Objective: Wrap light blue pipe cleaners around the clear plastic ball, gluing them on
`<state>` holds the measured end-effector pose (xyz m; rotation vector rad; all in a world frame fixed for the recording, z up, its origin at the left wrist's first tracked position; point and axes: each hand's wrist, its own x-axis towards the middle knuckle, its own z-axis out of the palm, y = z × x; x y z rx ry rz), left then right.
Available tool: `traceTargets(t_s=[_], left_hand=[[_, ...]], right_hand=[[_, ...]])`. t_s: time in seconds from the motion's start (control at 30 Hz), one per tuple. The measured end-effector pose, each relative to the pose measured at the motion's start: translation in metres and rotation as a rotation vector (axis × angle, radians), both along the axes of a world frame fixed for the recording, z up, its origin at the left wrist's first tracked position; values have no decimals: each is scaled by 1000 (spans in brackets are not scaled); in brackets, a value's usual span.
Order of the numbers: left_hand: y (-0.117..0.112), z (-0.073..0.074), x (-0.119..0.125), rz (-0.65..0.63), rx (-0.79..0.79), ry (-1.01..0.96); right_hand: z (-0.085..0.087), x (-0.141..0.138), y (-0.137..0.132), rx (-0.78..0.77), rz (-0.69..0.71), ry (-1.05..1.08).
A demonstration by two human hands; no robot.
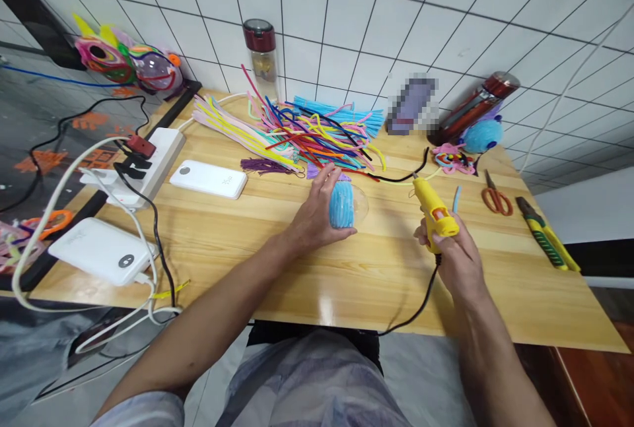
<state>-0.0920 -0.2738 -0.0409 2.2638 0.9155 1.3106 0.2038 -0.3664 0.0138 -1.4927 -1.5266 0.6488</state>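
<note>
My left hand (pixel 319 212) is closed around a clear plastic ball (pixel 361 206) near the middle of the table. Light blue pipe cleaners (pixel 341 205) cover the side of the ball nearest my palm; its right part is bare and see-through. Behind the fingers lies a purple fuzzy piece (pixel 341 176), partly hidden. In my right hand (pixel 453 249) is a yellow hot glue gun (pixel 433 208), its nozzle pointing up and to the left, apart from the ball. A black cord runs from its handle over the table's front edge. A short blue pipe cleaner piece (pixel 456 198) lies just beyond the right hand.
Loose colourful pipe cleaners (pixel 321 133) spread along the back. Scissors (pixel 496 195) and pliers (pixel 547 235) lie right, near a blue fuzzy ball (pixel 483 135) and a dark red flask (pixel 475 107). A power strip (pixel 156 166), power banks (pixel 208 179) and cables occupy the left.
</note>
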Motion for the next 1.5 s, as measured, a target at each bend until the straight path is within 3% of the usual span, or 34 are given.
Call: traceTargets(t_s=[0.13, 0.4, 0.6, 0.8, 1.0, 1.5], left_hand=[[1, -1, -1, -29, -33, 25], [-2, 7, -8, -103, -98, 61], [5, 11, -17, -80, -108, 1], [6, 13, -21, -105, -136, 15], [1, 13, -15, -36, -154, 6], [-2, 29, -17, -86, -159, 79]], right_hand=[[13, -24, 14, -35, -15, 172], [23, -52, 49, -32, 94, 148], [31, -40, 56, -61, 236, 397], [34, -22, 50, -170, 331, 360], [32, -19, 46, -268, 474, 396], [31, -25, 41, -273, 517, 310]])
